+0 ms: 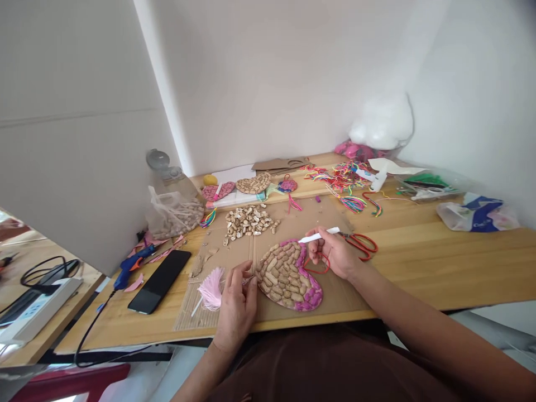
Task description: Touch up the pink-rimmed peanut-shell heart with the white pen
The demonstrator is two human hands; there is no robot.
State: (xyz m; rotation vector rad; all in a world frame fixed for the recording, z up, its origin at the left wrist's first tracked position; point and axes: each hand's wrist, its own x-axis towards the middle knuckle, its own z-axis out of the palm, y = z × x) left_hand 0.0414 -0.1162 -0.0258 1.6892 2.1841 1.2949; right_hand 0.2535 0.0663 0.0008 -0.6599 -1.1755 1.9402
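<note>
A heart-shaped piece covered in peanut shells (283,276) lies on a cardboard sheet (268,324). Purple colours its right edge and part of its upper rim; the other shells are tan. At the heart's left tip, my left hand (238,298) is closed, with thumb and fingers pinching the edge. A pink tassel (211,289) rests beside that hand. My right hand (333,251) grips a white marker pen (320,235), its tip at the heart's upper rim. A red cord loop (319,265) shows under the right hand, and red-handled scissors (362,245) lie just beyond it, partly covered.
Loose peanut shells (249,222) are heaped behind the heart. To the left are a black phone (159,282), a blue glue gun (133,267) and a bag of peanuts (176,215). Finished-looking hearts (253,183), colourful cords (347,173) and plastic packets (477,213) line the back.
</note>
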